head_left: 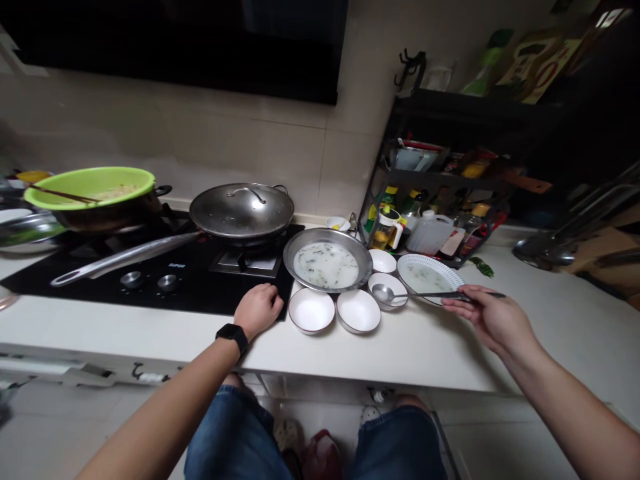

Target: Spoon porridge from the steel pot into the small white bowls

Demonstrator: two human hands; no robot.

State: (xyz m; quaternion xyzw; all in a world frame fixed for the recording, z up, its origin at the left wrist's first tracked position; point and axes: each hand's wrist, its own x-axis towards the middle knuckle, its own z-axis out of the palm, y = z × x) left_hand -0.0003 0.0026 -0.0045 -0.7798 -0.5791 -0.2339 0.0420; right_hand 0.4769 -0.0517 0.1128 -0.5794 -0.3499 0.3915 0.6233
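Hand (R) (495,317) gripping ladle (425,295) by hndl, L hand (257,310) loosely clenched, nr hob (200,288) edge

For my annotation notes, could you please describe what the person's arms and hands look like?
The left hand and right hand are ungloved, and no sleeves show on either forearm. A black smartwatch with a rectangular case and dark band circles the left wrist.

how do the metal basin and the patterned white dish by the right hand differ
The metal basin is plain grey, whereas the patterned white dish has dark marks around its rim. The metal basin looks larger than the patterned white dish. The ladle crosses in front of the patterned white dish, but not the metal basin. Both hold whitish liquid with dark bits in it.
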